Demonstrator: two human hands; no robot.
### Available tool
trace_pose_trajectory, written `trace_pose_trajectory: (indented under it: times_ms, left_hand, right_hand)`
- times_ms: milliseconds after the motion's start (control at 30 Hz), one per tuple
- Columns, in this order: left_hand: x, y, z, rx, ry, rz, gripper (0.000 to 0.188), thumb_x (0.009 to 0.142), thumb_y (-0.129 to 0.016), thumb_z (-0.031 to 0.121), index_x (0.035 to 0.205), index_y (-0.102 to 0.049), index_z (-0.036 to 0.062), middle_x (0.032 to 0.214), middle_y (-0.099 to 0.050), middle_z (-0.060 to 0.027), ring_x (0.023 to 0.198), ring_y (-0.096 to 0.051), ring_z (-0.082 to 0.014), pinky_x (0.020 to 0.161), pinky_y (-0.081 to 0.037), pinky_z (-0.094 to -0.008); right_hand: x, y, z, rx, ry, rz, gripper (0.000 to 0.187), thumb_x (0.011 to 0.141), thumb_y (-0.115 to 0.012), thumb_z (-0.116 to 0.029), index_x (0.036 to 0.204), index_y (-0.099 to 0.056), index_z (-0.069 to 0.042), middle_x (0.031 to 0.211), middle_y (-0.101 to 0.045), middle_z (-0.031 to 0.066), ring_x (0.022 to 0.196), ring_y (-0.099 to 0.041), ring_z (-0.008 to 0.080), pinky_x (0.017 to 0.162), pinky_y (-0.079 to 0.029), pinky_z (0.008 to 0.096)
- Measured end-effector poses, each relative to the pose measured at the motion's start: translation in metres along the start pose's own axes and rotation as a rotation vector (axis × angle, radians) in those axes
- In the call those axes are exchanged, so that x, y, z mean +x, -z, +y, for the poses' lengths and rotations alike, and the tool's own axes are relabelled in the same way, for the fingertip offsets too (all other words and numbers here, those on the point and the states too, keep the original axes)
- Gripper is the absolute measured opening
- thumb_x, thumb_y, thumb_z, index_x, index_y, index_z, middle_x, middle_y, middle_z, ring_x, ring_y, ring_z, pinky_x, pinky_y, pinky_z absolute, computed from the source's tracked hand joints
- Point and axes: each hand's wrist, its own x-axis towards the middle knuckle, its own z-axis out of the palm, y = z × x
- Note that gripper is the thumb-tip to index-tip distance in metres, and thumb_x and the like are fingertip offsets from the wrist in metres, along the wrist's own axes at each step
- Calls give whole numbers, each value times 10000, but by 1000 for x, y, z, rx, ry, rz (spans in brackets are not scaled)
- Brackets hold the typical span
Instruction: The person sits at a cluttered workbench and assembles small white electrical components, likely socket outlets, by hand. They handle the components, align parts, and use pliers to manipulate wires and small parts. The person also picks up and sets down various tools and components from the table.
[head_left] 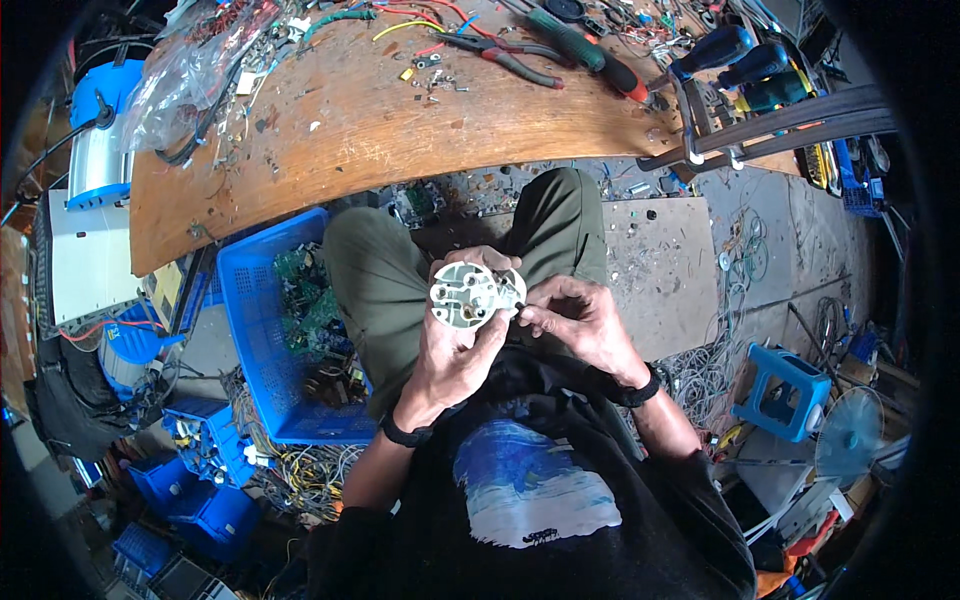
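A round, off-white plastic part (462, 294) with ribs, holes and small metal pieces on its face is held above my lap. My left hand (452, 362) wraps round it from below, with fingers behind it and the thumb along its lower right. A smaller pale lobe sticks out at the part's right side. Right beside that lobe, my right hand (588, 328) is closed in a pinch of thumb and forefinger. Something small and dark shows at those fingertips, too small to name.
Beyond my knees stands a worn wooden bench (300, 165) with pliers (505, 55), a green-handled screwdriver (565, 38), wires and scraps. A blue crate (245, 330) of circuit boards is at my left. A blue stool (785, 390) and fan (850, 435) are at right.
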Motion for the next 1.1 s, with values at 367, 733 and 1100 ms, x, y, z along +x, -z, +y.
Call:
trace_pose_trajectory:
  times_ms: [367, 733, 1100]
  left_hand:
    - [2, -2, 0, 101, -135, -35, 516, 909, -659, -34, 1365, -427, 26, 1311, -511, -148, 1278, -555, -316, 1103, -445, -465]
    - [6, 0, 2, 421, -391, -148, 547, 814, -661, -93, 1306, -447, 9, 1257, -547, -194, 1206, -574, -344, 1038, -454, -470]
    - [5, -7, 8, 384, -303, -148, 395, 777, -637, -88, 1148, -550, 17, 1196, -544, -169, 1141, -584, -326, 1092, -431, -524]
  right_hand:
    - [-2, 1, 3, 28, 7, 14, 148, 965, -744, -91, 1040, -724, 35, 919, -740, 61, 806, -672, 99, 721, -563, 259]
    - [-1, 4, 9, -28, 119, 30, 148, 954, -741, -63, 1052, -732, 48, 964, -741, 86, 846, -686, 133, 769, -570, 278]
    - [6, 4, 2, -147, 268, 41, 114, 902, -761, -22, 998, -737, 37, 947, -728, 115, 876, -696, 186, 782, -556, 329]
